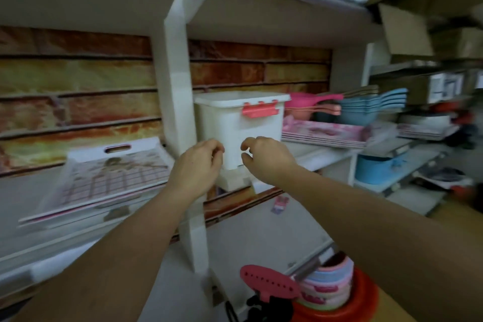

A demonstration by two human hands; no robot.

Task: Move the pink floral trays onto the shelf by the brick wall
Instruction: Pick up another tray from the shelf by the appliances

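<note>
A stack of pink floral trays (324, 133) lies flat on the white shelf (313, 154) in front of the brick wall (78, 78), right of a white bin. My left hand (198, 165) and my right hand (266, 157) are raised side by side in front of the white bin (235, 123). Both hands have loosely curled fingers and hold nothing. They are left of the trays and do not touch them. The view is blurred by motion.
The white bin has a pink latch. Pink and blue ladles (366, 107) are stacked behind the trays. A packaged rack (109, 175) lies on the left shelf. A white post (177, 91) divides the shelves. Coloured bowls and a red basin (337, 295) sit below right.
</note>
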